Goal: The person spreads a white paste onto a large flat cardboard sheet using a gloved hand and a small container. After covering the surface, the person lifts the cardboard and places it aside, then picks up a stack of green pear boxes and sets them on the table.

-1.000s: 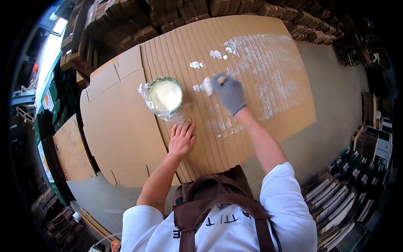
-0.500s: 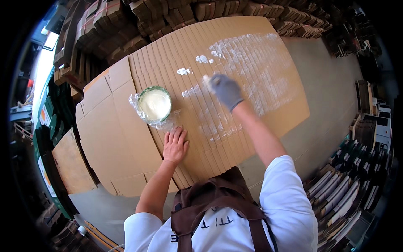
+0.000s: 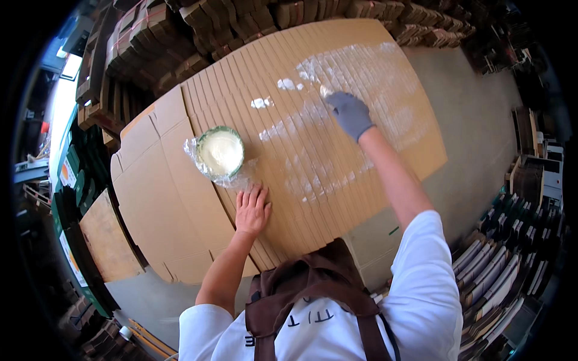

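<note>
My right hand (image 3: 350, 114), in a grey glove, is closed around a small whitish-tipped tool (image 3: 326, 91); the fingers hide most of it, and its kind cannot be made out. Its tip is at the white paste smears (image 3: 283, 127) on a row of overlapping cardboard sheets (image 3: 289, 222). My bare left hand (image 3: 253, 210) rests flat with fingers stretched on the sheets' left part. Just above its fingertips stands a round green-rimmed tub (image 3: 220, 153) of creamy white paste, with crumpled clear plastic (image 3: 236, 178) around it. Loose white dabs (image 3: 261, 103) lie between tub and right hand.
Larger flat cardboard (image 3: 162, 198) extends on the left. Stacks of bundled cardboard (image 3: 235, 24) line the far side. A wooden board (image 3: 111, 237) leans at the left, and stacked curved panels (image 3: 490, 271) stand at the lower right on the grey floor (image 3: 463, 114).
My right hand has moved to the right and slightly away with the whitish-tipped tool over the smeared sheets. My left hand has stayed in place beside the tub.
</note>
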Tool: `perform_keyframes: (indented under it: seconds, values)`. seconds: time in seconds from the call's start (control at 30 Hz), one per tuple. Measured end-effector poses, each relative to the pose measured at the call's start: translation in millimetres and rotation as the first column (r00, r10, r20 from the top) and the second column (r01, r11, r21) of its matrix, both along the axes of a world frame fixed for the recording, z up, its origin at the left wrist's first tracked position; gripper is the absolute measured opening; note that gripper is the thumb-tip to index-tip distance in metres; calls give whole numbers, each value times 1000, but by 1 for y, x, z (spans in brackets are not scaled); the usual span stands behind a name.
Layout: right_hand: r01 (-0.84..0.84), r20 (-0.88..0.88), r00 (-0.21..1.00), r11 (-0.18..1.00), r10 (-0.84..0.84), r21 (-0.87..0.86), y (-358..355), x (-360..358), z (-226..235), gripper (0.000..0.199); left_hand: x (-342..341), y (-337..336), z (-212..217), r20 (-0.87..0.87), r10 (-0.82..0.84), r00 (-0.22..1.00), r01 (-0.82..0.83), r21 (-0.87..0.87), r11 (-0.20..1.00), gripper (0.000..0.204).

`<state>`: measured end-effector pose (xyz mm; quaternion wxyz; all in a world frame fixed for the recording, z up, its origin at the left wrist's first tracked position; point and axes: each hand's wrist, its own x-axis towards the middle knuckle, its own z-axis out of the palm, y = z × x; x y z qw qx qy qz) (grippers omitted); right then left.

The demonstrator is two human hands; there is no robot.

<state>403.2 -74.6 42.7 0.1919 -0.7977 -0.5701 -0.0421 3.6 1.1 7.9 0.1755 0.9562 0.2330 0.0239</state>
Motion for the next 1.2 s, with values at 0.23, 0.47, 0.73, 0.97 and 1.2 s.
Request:
perform_keyframes:
  seconds: [0.23,0.47,0.73,0.97,1.2]
  values:
    - [234,-514,846,965,-141,121,-10,-113,31,27,-5,0,-5,-9,8,1000,-8,29,1000,52]
    - [493,-139,825,819,-547,-295,-84,-27,14,17,1,-8,-10,-2,-8,1000,8,37,999,54]
    - [296,-126,941,943,-315,-150,-71,-74,17,13,-4,-6,-4,-9,-4,1000,4,34,999,53]
    - [354,-242,908,935,-343,4,-78,-65,6,17,-3,-5,-7,-4,-13,1000,13,50,999,53]
    - [199,-405,897,980,-178,9,-89,-142,33,16,-5,-4,-5,-6,-4,1000,4,41,999,51]
